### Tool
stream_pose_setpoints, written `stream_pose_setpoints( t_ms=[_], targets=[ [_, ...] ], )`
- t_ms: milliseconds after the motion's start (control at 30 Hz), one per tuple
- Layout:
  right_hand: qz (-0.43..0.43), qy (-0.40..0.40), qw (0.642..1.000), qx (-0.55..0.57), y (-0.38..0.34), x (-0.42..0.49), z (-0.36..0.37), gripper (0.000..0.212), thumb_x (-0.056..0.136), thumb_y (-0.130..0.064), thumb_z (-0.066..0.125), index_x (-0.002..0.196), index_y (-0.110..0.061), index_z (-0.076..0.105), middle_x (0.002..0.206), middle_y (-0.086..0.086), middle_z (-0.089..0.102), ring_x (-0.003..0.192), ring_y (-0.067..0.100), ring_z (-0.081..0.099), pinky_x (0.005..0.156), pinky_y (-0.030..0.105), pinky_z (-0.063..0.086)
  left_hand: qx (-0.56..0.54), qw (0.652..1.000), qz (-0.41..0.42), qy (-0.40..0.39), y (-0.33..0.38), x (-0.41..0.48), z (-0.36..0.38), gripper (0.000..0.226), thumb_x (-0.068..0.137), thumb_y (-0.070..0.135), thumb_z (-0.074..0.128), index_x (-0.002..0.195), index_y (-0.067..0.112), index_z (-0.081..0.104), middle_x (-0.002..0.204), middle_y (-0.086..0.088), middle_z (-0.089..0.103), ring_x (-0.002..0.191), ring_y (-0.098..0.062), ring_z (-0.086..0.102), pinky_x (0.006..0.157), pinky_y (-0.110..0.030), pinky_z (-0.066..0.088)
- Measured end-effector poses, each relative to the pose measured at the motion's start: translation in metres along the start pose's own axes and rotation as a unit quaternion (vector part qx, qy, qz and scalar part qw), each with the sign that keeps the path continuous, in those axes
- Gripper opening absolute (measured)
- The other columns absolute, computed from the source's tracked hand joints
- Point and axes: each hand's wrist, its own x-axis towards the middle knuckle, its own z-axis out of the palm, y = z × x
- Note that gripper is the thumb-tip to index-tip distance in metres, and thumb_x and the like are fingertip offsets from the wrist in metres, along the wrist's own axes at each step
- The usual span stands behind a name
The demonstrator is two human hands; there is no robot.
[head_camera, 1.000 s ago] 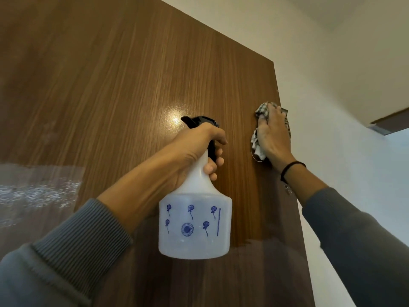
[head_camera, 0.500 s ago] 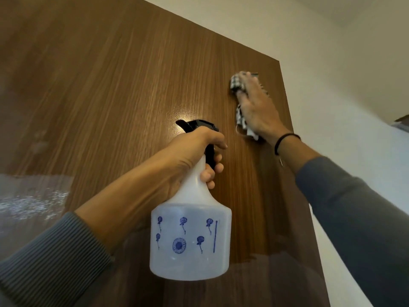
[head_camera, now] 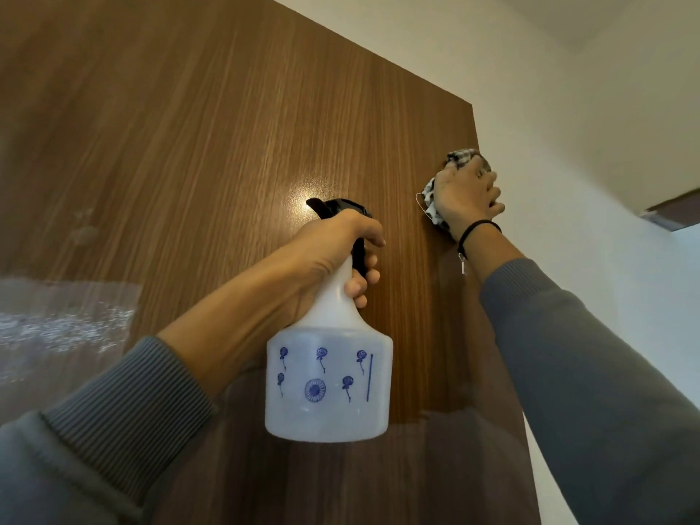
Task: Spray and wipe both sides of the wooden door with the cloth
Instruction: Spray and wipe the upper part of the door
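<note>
– At upper right of the frame, your right hand (head_camera: 467, 195) presses the bunched checked cloth (head_camera: 431, 200) against the wooden door (head_camera: 227, 145), at its outer edge below the top corner. Your fingers are curled over the wad and grasping it; the grip looks adequate.

– Concur. At centre frame your left hand (head_camera: 333, 255) holds the spray bottle (head_camera: 327, 384) upright by the neck, fingers wrapped round it beneath the black trigger head (head_camera: 341, 206). Whether you are squeezing the trigger cannot be told. No mist is visible.

– Recommendation for the wipe: flatten the cloth so more of it bears on the panel, since a tight ball likely meets the surface at one small spot. Stroke along the vertical grain in overlapping passes. Carry each pass off the edge so no wet line is left there.

– Materials noted. The door face is smooth, glossy brown veneer with fine straight grain. A bright glare (head_camera: 303, 193) sits beside the trigger head, so streaks will probably show readily. The cloth is soft woven fabric in a dark-and-white check, crumpled. The bottle is translucent white plastic, squat with a tapered neck and printed with small blue flowers.

– One item is unresolved: a pale speckled patch (head_camera: 64, 323) at middle left of the frame. I cannot tell whether it is droplets or a reflection. Check it before you call this side finished.
</note>
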Motion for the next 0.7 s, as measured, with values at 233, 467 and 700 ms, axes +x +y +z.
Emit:
stream_pose_setpoints(
  t_ms=[233,467,700],
  targets=[
    [0.066,0.023,0.998,-0.011,0.033,-0.040,-0.006,0.054,0.105,-0.042,0.027,0.150,-0.012,0.029,0.149,0.023,0.035,0.138,0.040,0.032,0.116,0.053,0.018,-0.013,1.000,0.002,-0.014,0.000,-0.002,0.000,0.023,0.091,0.016,0.061,0.071,0.008,0.054,0.064,-0.009,0.055,0.031,-0.010,0.040,0.038,-0.020,0.043],
    [0.047,0.018,0.998,-0.023,0.089,-0.110,-0.016,0.052,0.108,-0.043,0.025,0.150,-0.013,0.029,0.149,0.021,0.037,0.138,0.038,0.034,0.115,0.052,0.020,-0.013,1.000,0.012,-0.011,0.000,-0.003,0.000,0.021,0.091,0.017,0.062,0.073,0.008,0.054,0.066,-0.007,0.056,0.033,-0.010,0.041,0.039,-0.020,0.043],
    [0.049,0.025,0.998,-0.036,0.112,-0.135,-0.018,0.051,0.108,-0.044,0.025,0.147,-0.011,0.032,0.144,0.019,0.044,0.133,0.037,0.041,0.112,0.051,0.026,-0.018,1.000,0.010,-0.009,-0.001,-0.003,0.000,0.019,0.091,0.017,0.061,0.076,0.008,0.054,0.067,-0.008,0.056,0.033,-0.009,0.042,0.038,-0.020,0.043]
  ],
)
